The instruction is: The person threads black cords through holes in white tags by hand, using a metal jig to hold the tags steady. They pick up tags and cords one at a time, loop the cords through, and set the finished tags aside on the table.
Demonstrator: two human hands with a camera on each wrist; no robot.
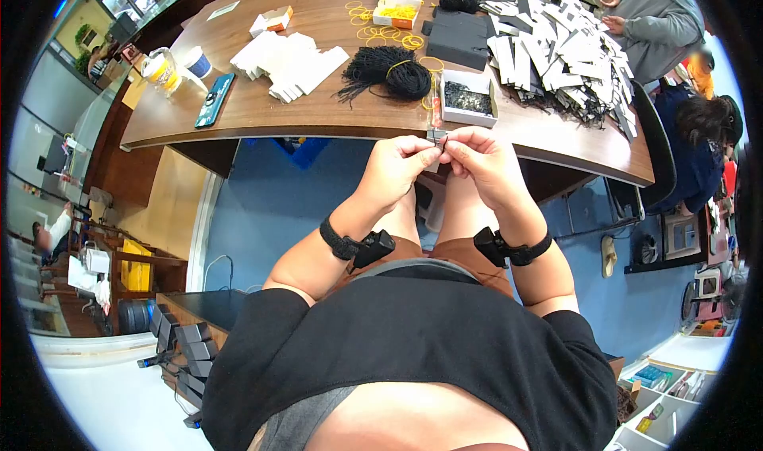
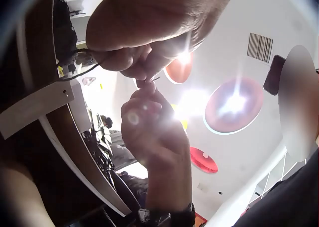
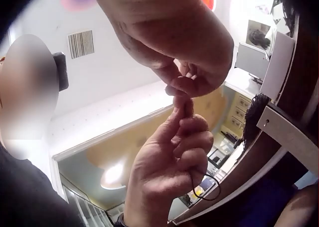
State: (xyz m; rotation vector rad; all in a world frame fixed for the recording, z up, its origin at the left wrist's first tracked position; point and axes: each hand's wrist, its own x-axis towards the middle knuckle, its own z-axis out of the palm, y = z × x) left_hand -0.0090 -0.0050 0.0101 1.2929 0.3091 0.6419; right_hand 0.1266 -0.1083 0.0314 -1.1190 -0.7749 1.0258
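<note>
Both hands meet fingertip to fingertip just off the table's front edge. My left hand point(image 1: 397, 169) pinches a thin black cord point(image 2: 82, 73), a loop of which hangs by its curled fingers point(image 3: 219, 188). Thumb and forefinger of my right hand point(image 1: 483, 163) pinch at the same spot; a tiny dark end point(image 2: 156, 79) sticks out there, mostly hidden by fingertips. A white tag point(image 2: 37, 107) with a small hole is close by the hands, also showing in the right wrist view point(image 3: 289, 140). Whether the cord passes through its hole cannot be told.
On the table point(image 1: 306, 125) are a box of black pieces point(image 1: 469, 100), a black cord bundle point(image 1: 389, 73), yellow bands point(image 1: 397, 36), white cards point(image 1: 290, 61), a large tag pile point(image 1: 556, 50), a phone point(image 1: 214, 100) and cups point(image 1: 198, 61). Other people are at the right.
</note>
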